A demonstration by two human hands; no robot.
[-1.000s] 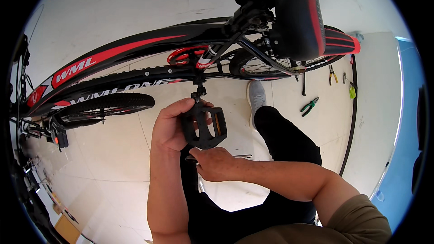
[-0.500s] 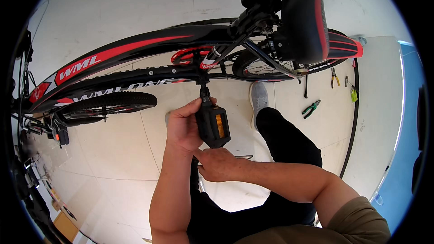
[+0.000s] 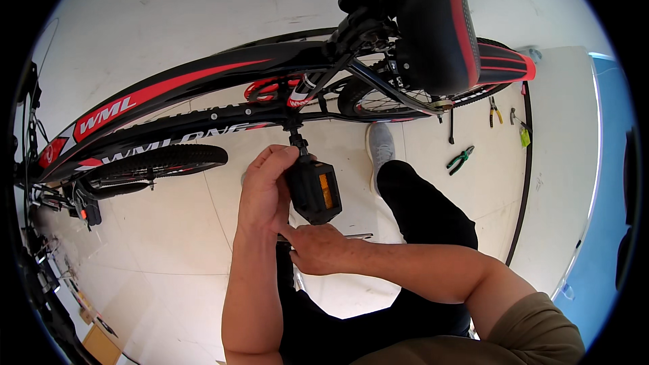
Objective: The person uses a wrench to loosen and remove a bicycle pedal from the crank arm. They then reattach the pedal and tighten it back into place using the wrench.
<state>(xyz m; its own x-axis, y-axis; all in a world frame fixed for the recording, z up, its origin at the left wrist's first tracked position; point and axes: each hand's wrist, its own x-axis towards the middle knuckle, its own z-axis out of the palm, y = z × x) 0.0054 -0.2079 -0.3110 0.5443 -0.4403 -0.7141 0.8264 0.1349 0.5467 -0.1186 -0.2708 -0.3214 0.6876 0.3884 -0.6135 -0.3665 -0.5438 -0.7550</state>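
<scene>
The left hand [image 3: 265,192] was wrapped around the black pedal [image 3: 313,191], fingers curled over its upper edge and thumb side against its left face, so the pedal sat just to the right of the palm. Its orange reflector [image 3: 326,191] faced the camera. One second earlier the pedal had lain with its broad, studded face up, cupped under the same hand; half a second earlier it had already turned on edge, and it had kept that edge-on pose since. The right hand [image 3: 318,249] lay directly below the pedal, closed around a thin metal tool [image 3: 351,236] whose shaft stuck out to its right; it had stayed in almost the same place through all three frames, touching the base of the left hand.

Just above the left hand's fingertips the crank arm [image 3: 296,136] rose to the bicycle frame [image 3: 196,88], black with red bands, which had not shifted. To the right of the hands was the person's dark-trousered leg [image 3: 422,213] and a grey shoe [image 3: 382,145]. Up and left of the left hand ran the front tyre [image 3: 159,159]; above both hands, the black saddle [image 3: 426,23] and the rear wheel [image 3: 405,98] beneath it.

Farther right of the right hand, green-handled pliers [image 3: 460,159] and other small hand tools [image 3: 495,111] lay on the pale tiled floor [image 3: 169,236], whose joints showed as thin lines. A dark cable [image 3: 524,182] curved across the floor beyond them, and a blue surface [image 3: 608,182] edged the room at far right.
</scene>
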